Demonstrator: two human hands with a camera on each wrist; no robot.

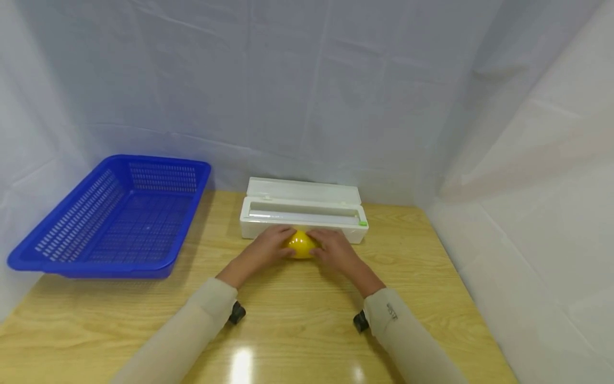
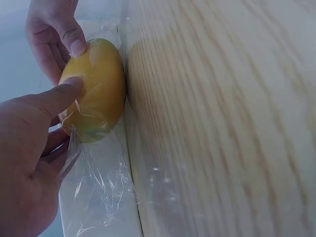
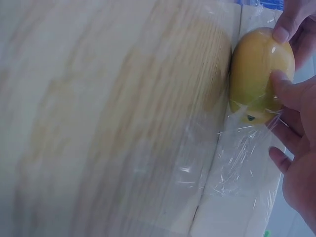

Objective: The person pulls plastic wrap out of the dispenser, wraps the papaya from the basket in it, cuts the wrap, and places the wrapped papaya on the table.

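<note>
A yellow fruit point(image 1: 300, 244) lies on the wooden table point(image 1: 297, 325) just in front of a white cling-film dispenser point(image 1: 303, 213) whose lid stands open. Clear cling film point(image 2: 98, 182) runs from the dispenser over the fruit point(image 2: 94, 89). My left hand point(image 1: 274, 243) holds the fruit's left side, with the thumb pressing on the film-covered skin in the left wrist view. My right hand point(image 1: 331, 246) holds the other side of the fruit point(image 3: 259, 74), its thumb on the skin and its fingers under crinkled film point(image 3: 242, 163).
A blue plastic basket point(image 1: 96, 269) sits at the table's left, with nothing in it. White cloth hangs behind and to the right. The table's right edge lies near that cloth.
</note>
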